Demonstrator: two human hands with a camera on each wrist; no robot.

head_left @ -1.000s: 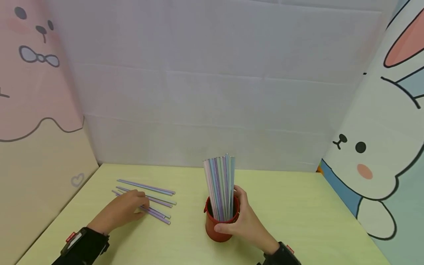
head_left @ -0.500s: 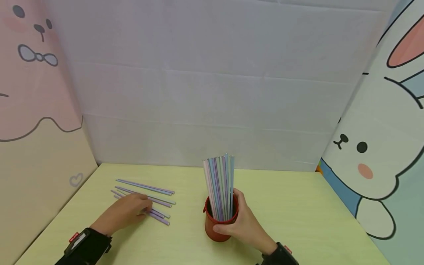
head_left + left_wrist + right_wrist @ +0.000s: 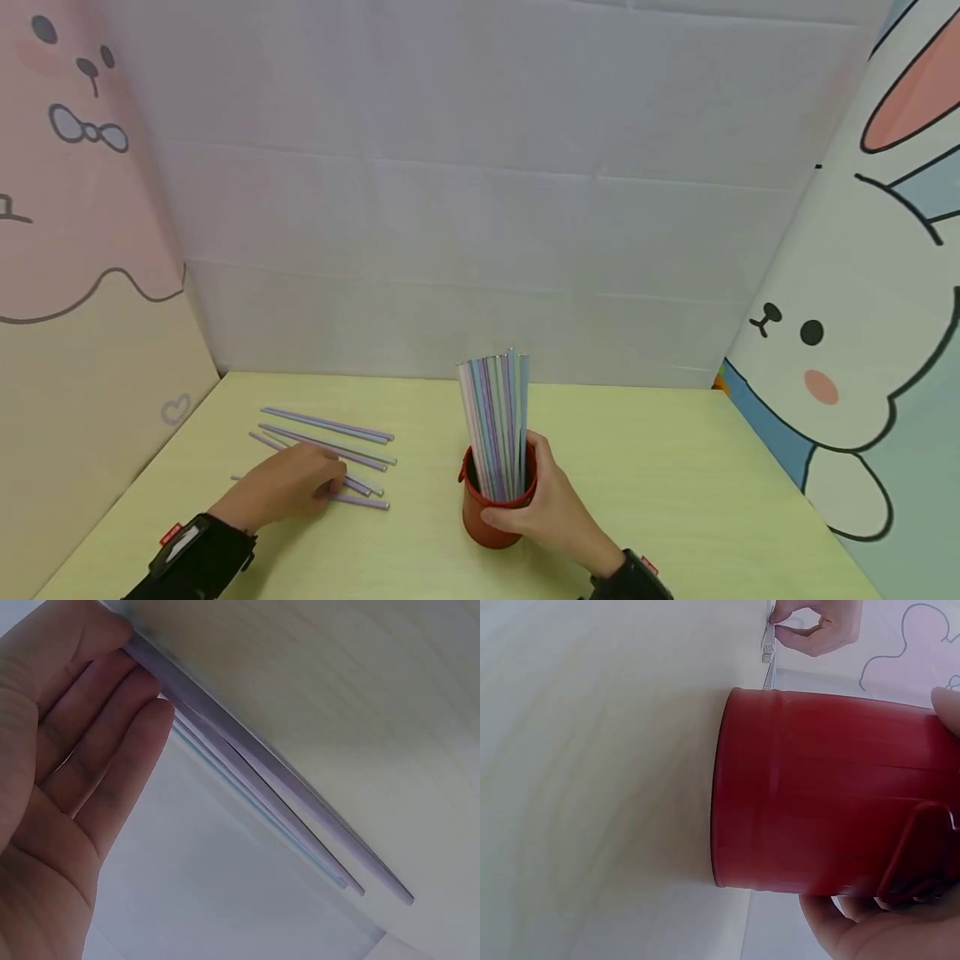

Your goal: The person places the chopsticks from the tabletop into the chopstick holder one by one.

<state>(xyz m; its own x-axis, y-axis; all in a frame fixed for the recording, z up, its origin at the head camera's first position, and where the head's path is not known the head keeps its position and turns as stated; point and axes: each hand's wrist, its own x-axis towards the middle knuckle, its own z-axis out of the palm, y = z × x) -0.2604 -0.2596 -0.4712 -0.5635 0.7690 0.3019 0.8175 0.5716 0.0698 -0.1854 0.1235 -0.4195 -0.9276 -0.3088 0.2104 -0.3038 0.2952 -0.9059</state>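
Observation:
My left hand [image 3: 288,483] pinches a purple straw [image 3: 363,502] at the left of the table, its thumb and fingertips on the straw in the left wrist view. Beside that straw lie several loose purple and pale blue straws [image 3: 330,423], spread in a loose fan. My right hand [image 3: 551,510] grips a small red bucket [image 3: 487,527] from its right side, thumb across the front and fingers behind. A dense bunch of pastel straws [image 3: 497,425] stands upright in the bucket. In the right wrist view, the bucket's handle [image 3: 911,844] hangs along its side.
The pale yellow table [image 3: 645,475] ends at a white cloth backdrop [image 3: 480,208]. A pink and cream cartoon panel [image 3: 82,208] borders the left side, and a rabbit-print panel [image 3: 862,275] the right.
The nearest purple straw has swung away from its neighbours, its left end now nearer me. My left hand has shifted slightly right and toward me. The right hand and bucket stay put.

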